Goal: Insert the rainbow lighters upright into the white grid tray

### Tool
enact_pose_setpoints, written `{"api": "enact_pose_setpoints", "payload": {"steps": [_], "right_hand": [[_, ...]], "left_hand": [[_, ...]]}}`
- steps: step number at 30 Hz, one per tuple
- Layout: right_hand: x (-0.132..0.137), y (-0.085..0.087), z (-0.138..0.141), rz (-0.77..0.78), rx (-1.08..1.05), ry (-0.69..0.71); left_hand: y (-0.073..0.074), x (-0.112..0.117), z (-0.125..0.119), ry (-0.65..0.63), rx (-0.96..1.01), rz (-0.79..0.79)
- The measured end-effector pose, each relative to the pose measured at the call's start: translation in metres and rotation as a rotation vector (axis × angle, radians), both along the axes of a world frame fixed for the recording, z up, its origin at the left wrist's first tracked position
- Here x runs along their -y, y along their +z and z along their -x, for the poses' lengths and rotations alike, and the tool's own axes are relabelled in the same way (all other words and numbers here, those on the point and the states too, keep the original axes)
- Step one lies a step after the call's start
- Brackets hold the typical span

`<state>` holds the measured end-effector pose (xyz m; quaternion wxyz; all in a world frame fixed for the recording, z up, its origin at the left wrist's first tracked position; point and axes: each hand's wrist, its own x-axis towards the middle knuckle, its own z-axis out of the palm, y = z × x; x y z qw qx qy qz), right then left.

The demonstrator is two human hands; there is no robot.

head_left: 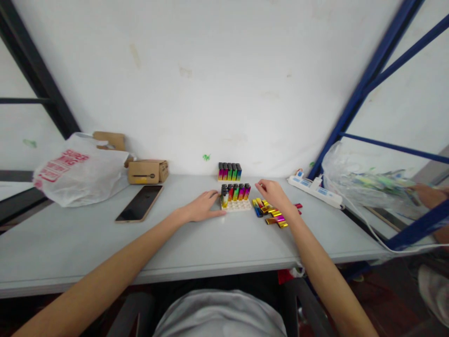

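Observation:
My left hand (202, 207) lies flat on the table at the left side of a pale tray (240, 205). Its fingers and thumb are spread, with the thumb by the tray's front left corner. Colourful lighters (235, 192) stand upright in the tray's back part and left side, while round holes show in front. To the right of the tray, my right hand (272, 193) hovers with half-bent fingers slightly apart, and nothing shows in it. Partly under that wrist, several loose shiny lighters (275, 220) lie in a pile, gold, blue, red and purple.
Behind the tray, a second block of upright lighters (229, 172) stands near the wall. A phone (139, 203), a cardboard box (147, 172) and a white plastic bag (82, 171) are at left. A power strip (315, 191) and blue frame (354, 100) stand right; another person's hand (430, 195) shows beyond.

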<state>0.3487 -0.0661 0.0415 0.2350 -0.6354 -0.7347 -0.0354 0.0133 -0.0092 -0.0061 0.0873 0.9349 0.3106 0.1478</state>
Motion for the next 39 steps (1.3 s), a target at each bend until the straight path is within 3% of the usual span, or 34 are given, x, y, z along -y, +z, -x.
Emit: {"api": "enact_pose_setpoints", "payload": {"steps": [4, 7, 10, 17, 19, 23, 27, 31, 36, 39], "right_hand": [[0.002, -0.004, -0.054, 0.249, -0.007, -0.024], [0.005, -0.005, -0.077, 0.371, -0.086, 0.037], [0.004, -0.004, -0.081, 0.440, -0.120, 0.063], [0.004, -0.001, -0.069, 0.439, -0.090, 0.042], [0.004, 0.000, -0.068, 0.405, -0.063, 0.048], [0.004, 0.000, -0.065, 0.180, -0.094, 0.014], [0.003, 0.002, -0.055, 0.052, -0.268, -0.022], [-0.002, 0.003, -0.039, -0.132, -0.526, 0.033], [-0.006, 0.000, -0.015, -0.137, -0.977, 0.046], [-0.002, -0.001, -0.001, -0.078, -1.151, 0.142]], "left_hand": [[0.000, 0.000, 0.001, -0.006, 0.012, 0.010], [-0.001, -0.001, 0.001, -0.016, 0.012, 0.017], [-0.002, -0.003, 0.001, -0.025, 0.024, 0.005], [-0.002, -0.002, 0.001, -0.023, 0.029, -0.005], [-0.001, -0.001, 0.000, -0.017, 0.021, 0.001], [-0.001, -0.001, 0.000, -0.012, 0.019, 0.002], [-0.003, -0.002, 0.001, -0.025, 0.032, -0.011], [-0.003, -0.002, 0.002, -0.024, 0.027, -0.013], [0.000, 0.000, 0.002, -0.015, 0.030, 0.002], [0.001, 0.001, 0.002, -0.018, 0.030, 0.005]]}}
